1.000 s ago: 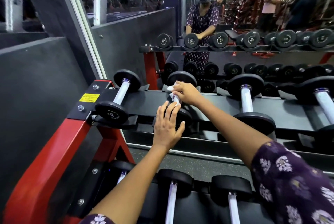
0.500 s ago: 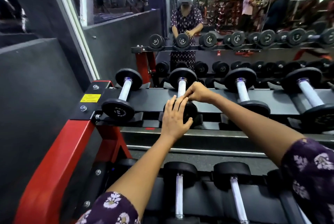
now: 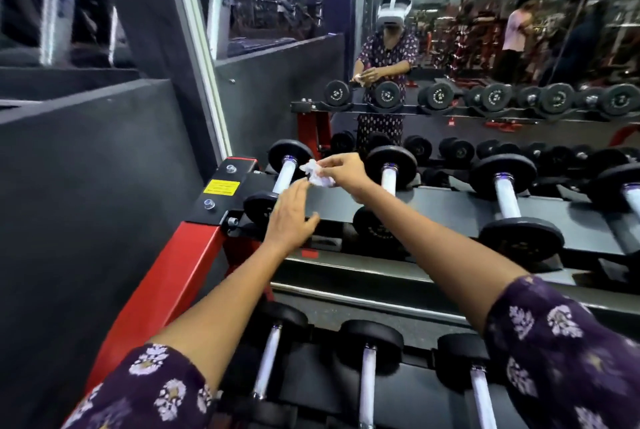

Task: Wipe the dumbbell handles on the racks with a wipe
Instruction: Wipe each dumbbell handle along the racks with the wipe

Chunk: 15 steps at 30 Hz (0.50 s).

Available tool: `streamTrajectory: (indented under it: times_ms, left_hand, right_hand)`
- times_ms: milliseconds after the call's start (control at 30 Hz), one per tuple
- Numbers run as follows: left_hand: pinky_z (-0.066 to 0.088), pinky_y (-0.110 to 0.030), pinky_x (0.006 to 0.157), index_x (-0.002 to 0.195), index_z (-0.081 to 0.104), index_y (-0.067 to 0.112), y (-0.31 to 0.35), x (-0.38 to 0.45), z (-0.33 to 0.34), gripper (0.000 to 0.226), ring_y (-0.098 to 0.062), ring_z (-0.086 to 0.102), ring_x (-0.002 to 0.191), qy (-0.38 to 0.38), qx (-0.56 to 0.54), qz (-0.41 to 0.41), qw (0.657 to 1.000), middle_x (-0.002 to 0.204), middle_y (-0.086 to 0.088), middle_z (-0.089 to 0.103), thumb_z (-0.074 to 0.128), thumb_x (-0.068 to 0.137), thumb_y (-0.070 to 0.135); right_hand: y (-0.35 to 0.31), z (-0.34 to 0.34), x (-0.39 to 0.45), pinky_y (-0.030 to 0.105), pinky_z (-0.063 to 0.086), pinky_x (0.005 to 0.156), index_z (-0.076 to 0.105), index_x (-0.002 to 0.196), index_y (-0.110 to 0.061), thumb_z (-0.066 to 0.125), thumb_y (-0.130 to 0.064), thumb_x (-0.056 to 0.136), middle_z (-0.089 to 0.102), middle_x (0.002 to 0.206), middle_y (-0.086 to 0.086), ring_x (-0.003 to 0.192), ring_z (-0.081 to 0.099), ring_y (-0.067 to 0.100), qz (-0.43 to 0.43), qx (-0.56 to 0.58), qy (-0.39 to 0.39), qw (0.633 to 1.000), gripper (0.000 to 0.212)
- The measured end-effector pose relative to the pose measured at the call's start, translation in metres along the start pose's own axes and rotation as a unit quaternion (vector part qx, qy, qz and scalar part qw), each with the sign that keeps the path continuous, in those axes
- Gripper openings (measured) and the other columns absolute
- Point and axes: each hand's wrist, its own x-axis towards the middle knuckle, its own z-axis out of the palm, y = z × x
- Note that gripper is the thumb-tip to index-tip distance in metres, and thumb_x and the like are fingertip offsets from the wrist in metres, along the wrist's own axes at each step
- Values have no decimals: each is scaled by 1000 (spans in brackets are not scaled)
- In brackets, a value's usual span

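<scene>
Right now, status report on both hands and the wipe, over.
Right hand pinches crumpled white wipe, raised off the handles. Left hand open, reaching toward the leftmost chrome-handled black dumbbell. Nothing blocking.

A crumpled white wipe (image 3: pixel 317 175) hangs above the upper shelf, between two black dumbbells: the leftmost one (image 3: pixel 277 182) and its neighbour (image 3: pixel 386 193), both lying with pale shiny handles pointing front-to-back.

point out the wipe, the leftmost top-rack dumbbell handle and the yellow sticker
wipe (image 3: pixel 317 175), head view, middle of the crumpled white wad
leftmost dumbbell handle (image 3: pixel 284 176), head view, mid-shaft
yellow sticker (image 3: pixel 221 187), head view, centre of the label
</scene>
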Motion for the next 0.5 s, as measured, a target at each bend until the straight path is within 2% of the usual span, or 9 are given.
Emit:
streamTrajectory:
  times_ms: [100,167,267,367,400,500]
  left_hand:
    - [31,-42,109,132,49,-6,-34,-1,-17,63,-40,48,126,19,34,-29,999,133,-23,52,59,74,17]
    - [27,-44,113,134,47,-7,-57,0,-26,62,-40,43,131,21,46,-48,998,136,-24,49,64,78,14]
    - [22,-38,116,137,44,-4,-86,3,-31,62,-34,37,136,22,31,-67,997,143,-19,44,69,83,14]
    - [23,-33,113,136,45,-2,-105,12,-31,62,-31,38,134,13,-14,-50,999,142,-17,44,69,83,20]
    - [25,-33,112,134,47,-1,-112,16,-32,62,-30,41,132,4,-41,-39,998,140,-16,46,66,82,25]
    - [36,-36,106,126,55,0,-117,19,-23,63,-29,50,121,-1,-113,17,993,129,-14,54,49,77,39]
  right_hand:
    - [-3,36,6,15,41,58,72,97,0,73,-5,75,68,85,9,76,55,9,-12,-41,7,999,22]
    - [-4,57,14,16,40,60,73,94,-3,74,-7,74,71,90,11,80,55,9,-18,-86,31,996,21]
    - [-1,85,27,7,37,56,74,91,-4,72,-7,74,72,91,16,78,59,13,-19,-138,56,989,17]
    - [6,107,38,15,40,65,74,91,-4,68,-6,77,71,92,19,89,64,27,-24,-220,14,975,16]
    - [8,114,42,11,37,61,75,91,-5,69,-8,77,71,92,18,92,64,27,-13,-236,3,972,16]
    - [11,119,58,3,33,51,75,89,-2,71,-12,77,70,77,15,70,60,16,3,-234,16,972,16]
